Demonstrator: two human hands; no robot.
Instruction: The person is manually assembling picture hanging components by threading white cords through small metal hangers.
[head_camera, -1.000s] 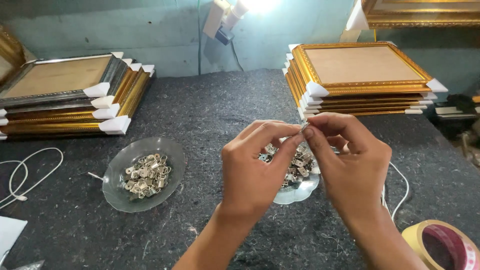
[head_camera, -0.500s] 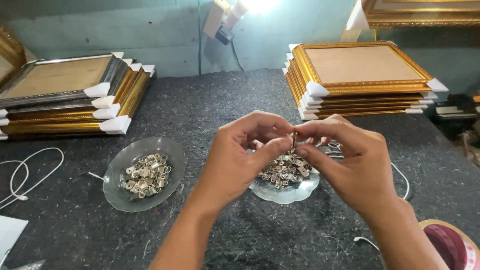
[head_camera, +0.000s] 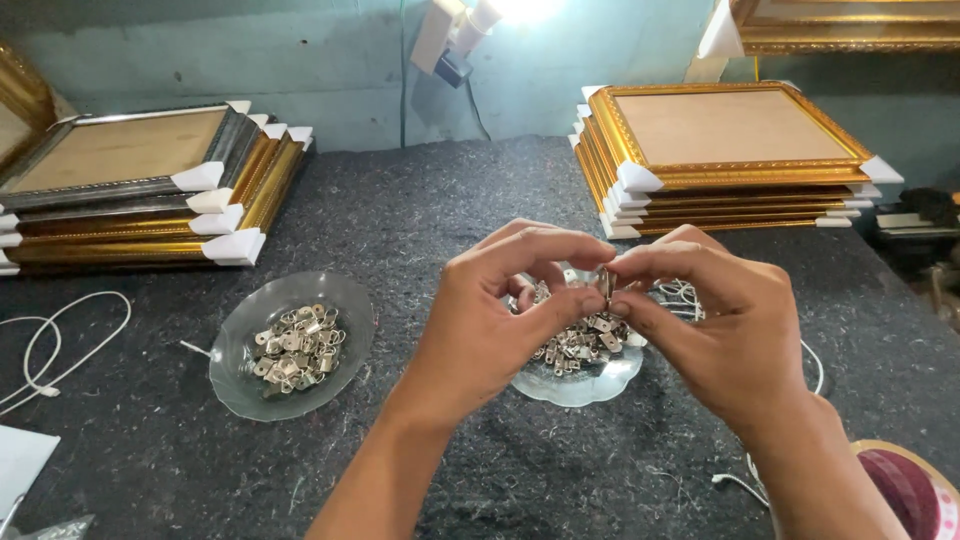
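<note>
Metal glints between my fingertips: I pinch a small hanger clip (head_camera: 605, 285) with both hands, my left hand (head_camera: 495, 310) and right hand (head_camera: 715, 320) pressed together on it, thumbs and forefingers closed around the piece. It sits just above a glass dish (head_camera: 580, 385) heaped with the same clips. A second glass dish (head_camera: 240, 380) with more clips lies to my left on the dark felt desk (head_camera: 420, 210). Gold picture frames (head_camera: 730, 150) are stacked behind, and another frame stack (head_camera: 130, 190) at far left.
</note>
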